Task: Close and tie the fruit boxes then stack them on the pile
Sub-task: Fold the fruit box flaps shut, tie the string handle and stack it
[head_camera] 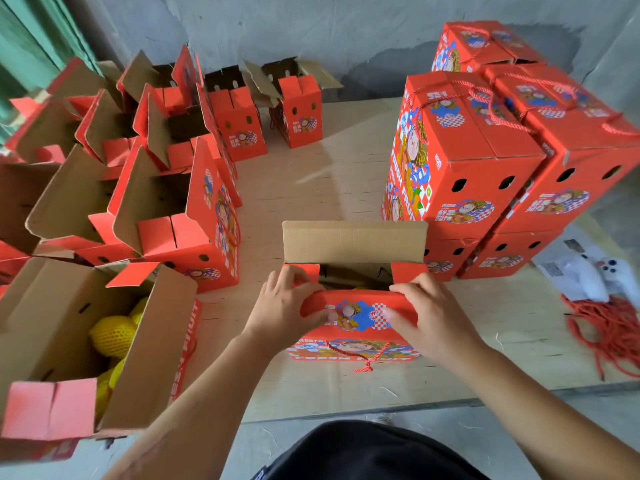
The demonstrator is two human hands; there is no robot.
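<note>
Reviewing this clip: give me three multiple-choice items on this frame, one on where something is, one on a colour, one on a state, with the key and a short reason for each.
1. Where is the pile of closed boxes relative to the box being closed?
A. Far right
B. Far left
C. Directly behind the person

2. What colour is the netted fruit in the open box at near left?
A. Green
B. Yellow
C. Purple

3. What state is the far flap of the box under the hands?
A. Folded down flat
C. Torn off
B. Standing up

Key: 1 A, the stacked closed boxes stand beyond and right of it. 2 B, the netted fruit is yellow. 3 B, the brown flap stands upright while the left hand and right hand grip the near flap.
</note>
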